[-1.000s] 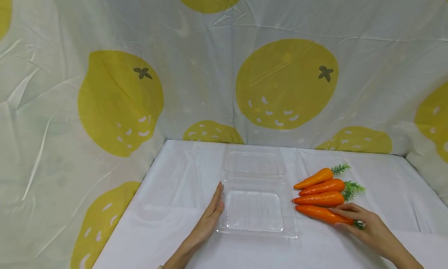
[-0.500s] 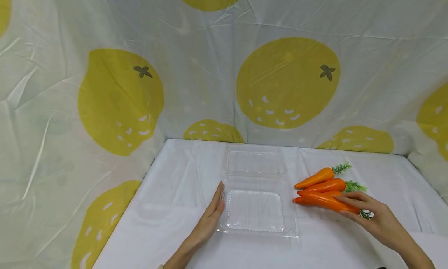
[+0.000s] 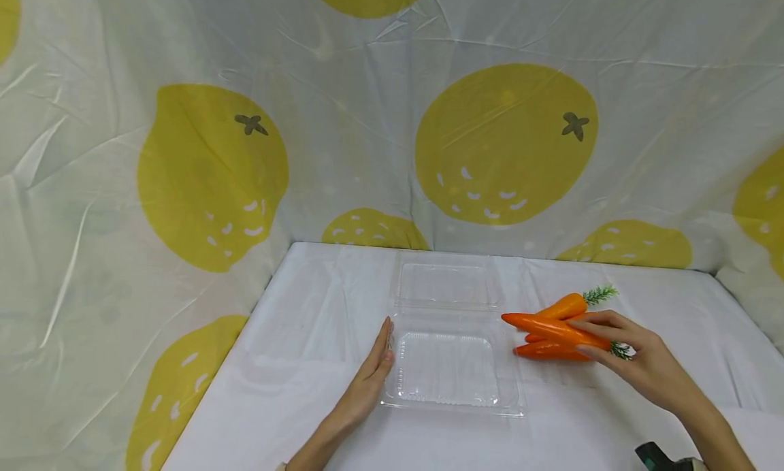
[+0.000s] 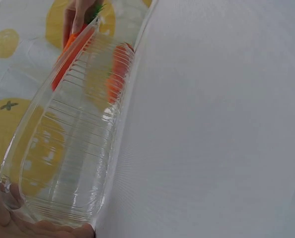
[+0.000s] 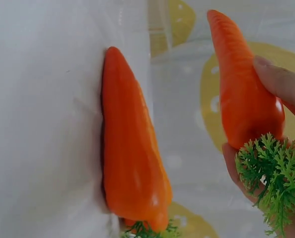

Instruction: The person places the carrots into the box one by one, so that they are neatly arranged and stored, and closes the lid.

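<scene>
Your right hand (image 3: 637,345) pinches the held carrot (image 3: 554,328) between thumb and fingers near its thick end. You have it raised off the white bench (image 3: 263,403), over the right half, with its tip pointing left toward the hinge of the plastic box (image 3: 444,369). Its green leaf tuft (image 5: 271,178) hangs by your palm in the right wrist view.

Beneath and behind it, three more carrots lie close together on the bench, right of the box, their tips toward the left edge. The far carrot (image 3: 565,307) is nearest the bench's far edge, its leaves angled toward the far right corner. The middle carrot (image 3: 535,337) is mostly hidden by the one you hold. The near carrot (image 3: 551,351) lies closest to the bench's near edge.

Your left hand (image 3: 365,376) rests against the box's left wall, its fingers nearly straight and pointing toward the far edge; it touches the box without curling round it. The transparent box sits around the middle of the bench, its lid (image 3: 450,284) laid back toward the far edge.

Behind the bench hangs a pale sheet (image 3: 349,117) printed with yellow lemons. A dark object (image 3: 661,459) shows beside your right forearm, too cut off to identify.
</scene>
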A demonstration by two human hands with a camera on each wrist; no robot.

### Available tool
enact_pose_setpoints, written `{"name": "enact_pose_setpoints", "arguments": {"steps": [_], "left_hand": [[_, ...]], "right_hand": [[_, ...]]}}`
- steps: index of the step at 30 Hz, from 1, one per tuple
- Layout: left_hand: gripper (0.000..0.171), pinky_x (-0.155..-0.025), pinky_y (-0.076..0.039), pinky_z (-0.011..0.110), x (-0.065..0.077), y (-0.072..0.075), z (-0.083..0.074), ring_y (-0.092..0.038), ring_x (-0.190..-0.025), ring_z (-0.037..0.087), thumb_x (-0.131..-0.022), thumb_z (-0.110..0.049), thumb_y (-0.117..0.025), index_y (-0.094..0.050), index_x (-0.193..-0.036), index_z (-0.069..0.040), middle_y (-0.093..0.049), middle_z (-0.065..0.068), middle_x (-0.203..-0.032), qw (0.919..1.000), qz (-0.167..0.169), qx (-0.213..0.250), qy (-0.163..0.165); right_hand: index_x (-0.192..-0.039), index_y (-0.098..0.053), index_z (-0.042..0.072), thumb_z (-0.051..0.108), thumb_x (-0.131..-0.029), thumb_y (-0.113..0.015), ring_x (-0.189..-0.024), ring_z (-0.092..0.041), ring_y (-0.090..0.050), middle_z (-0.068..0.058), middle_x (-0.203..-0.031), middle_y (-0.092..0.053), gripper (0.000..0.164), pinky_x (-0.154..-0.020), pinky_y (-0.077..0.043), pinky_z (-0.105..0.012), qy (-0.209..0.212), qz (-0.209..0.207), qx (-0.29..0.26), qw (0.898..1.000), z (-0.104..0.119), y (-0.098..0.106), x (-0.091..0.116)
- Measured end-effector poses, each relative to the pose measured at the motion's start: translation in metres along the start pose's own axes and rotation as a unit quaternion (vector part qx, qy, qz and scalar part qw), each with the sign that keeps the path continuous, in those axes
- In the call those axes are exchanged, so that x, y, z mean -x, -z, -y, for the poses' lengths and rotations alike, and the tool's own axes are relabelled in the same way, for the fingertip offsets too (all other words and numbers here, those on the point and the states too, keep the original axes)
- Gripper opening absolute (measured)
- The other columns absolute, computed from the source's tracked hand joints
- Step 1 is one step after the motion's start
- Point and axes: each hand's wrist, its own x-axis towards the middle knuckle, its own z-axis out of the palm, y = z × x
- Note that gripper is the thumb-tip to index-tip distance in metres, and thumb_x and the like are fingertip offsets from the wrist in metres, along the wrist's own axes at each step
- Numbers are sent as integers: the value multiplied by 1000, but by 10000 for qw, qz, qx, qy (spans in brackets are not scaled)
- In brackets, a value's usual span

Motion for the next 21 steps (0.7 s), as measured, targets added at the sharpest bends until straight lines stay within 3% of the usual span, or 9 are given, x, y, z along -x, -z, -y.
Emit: {"name": "enact_pose_setpoints", "arguments": {"steps": [8, 16, 19, 21], "left_hand": [[60, -127, -4, 36, 1, 1, 1, 0, -163, 26, -116, -23, -25, 4, -168, -19, 1, 7, -176, 10000, -8, 25, 20], [60, -128, -4, 47, 1, 1, 1, 1, -163, 28, -116, -21, -24, 5, -168, -17, 2, 8, -176, 10000, 1, 16, -17], [60, -129, -8, 24, 1, 0, 1, 0, -163, 28, -116, -23, -26, 3, -168, -19, 1, 7, -176, 10000, -25, 10, 0], [60, -121, -9, 7, 1, 0, 1, -2, -163, 26, -116, -24, -27, 2, -168, -20, 0, 5, -176, 10000, -52, 4, 25]], "right_hand": [[-123, -77, 15, -5, -81, -82, -106, 4, -53, 10, -117, -67, 48, -84, -46, -8, 114, 331, -384, 9986, 15, -16, -23], [-123, -78, 19, 2, -84, -83, -106, 1, -56, 5, -117, -68, 43, -81, -52, -13, 422, 605, -587, 9955, 29, -40, -44], [-124, -77, 18, 4, -84, -83, -105, 0, -58, 5, -118, -67, 43, -81, -53, -13, 467, 722, -664, 9941, 32, -48, -51], [-125, -77, 18, 6, -85, -83, -103, -2, -60, 5, -118, -67, 42, -81, -54, -14, 514, 770, -706, 9932, 34, -53, -54]]}}
